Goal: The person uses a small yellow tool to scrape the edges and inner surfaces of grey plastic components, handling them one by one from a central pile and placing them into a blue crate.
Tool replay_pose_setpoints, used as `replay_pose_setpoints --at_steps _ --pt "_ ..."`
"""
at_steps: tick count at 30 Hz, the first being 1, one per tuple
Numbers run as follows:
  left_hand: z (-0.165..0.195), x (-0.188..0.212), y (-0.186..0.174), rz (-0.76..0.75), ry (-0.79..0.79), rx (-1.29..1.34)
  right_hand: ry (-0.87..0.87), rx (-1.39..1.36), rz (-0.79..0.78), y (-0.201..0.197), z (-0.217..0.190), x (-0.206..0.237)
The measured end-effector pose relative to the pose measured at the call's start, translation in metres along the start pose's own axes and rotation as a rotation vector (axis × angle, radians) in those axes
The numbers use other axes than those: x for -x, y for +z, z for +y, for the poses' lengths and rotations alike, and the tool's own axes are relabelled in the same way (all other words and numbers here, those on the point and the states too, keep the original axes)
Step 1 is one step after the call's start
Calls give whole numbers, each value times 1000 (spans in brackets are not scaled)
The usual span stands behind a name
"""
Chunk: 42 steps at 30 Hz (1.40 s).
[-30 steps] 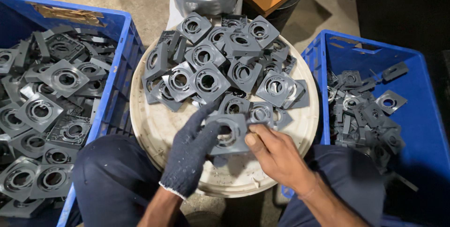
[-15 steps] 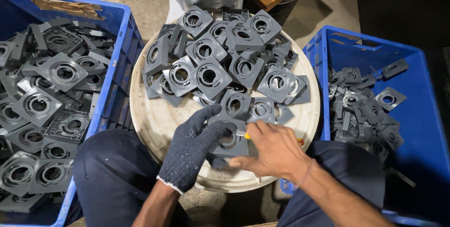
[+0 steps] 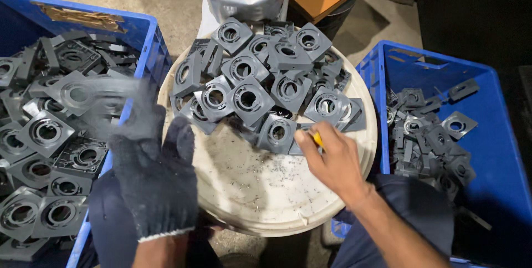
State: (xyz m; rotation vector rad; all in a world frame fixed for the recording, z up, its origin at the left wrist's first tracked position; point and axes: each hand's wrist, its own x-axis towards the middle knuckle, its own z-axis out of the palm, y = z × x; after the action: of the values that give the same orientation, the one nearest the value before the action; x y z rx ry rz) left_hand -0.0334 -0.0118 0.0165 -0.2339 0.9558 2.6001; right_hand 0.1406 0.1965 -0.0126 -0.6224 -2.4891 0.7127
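Parts (image 3: 260,88) lie piled on the round lid (image 3: 249,190), a crate (image 3: 145,35) left, another crate (image 3: 499,151) right.

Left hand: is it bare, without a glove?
No. The left hand wears a dark knitted glove with a pale cuff, while the right hand is bare and rests by the grey square parts on the round white lid.

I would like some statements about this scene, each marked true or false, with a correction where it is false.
1. The left hand wears a dark knitted glove. True.
2. The right hand is gloved too. False: it is bare, with something small and yellow at its fingers.
3. The grey square parts lie piled on a round white lid. True.
4. The blue crate on the right holds more parts than the blue crate on the left. False: the left one is fuller.
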Motion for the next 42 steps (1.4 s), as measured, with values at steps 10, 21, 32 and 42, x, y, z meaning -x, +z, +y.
replay_pose_setpoints --at_steps 10,21,32,42 --pt "-56 30 -8 -469 14 -1131 50 316 -304 48 6 -52" --pt "-59 42 1 -773 14 -971 253 -431 -421 -28 -37 0" --pt "-61 40 -8 -797 -55 -1118 -145 -78 -267 -23 -28 24" --pt "-63 43 -18 -906 -39 -1116 -374 138 -160 -1 -24 26"
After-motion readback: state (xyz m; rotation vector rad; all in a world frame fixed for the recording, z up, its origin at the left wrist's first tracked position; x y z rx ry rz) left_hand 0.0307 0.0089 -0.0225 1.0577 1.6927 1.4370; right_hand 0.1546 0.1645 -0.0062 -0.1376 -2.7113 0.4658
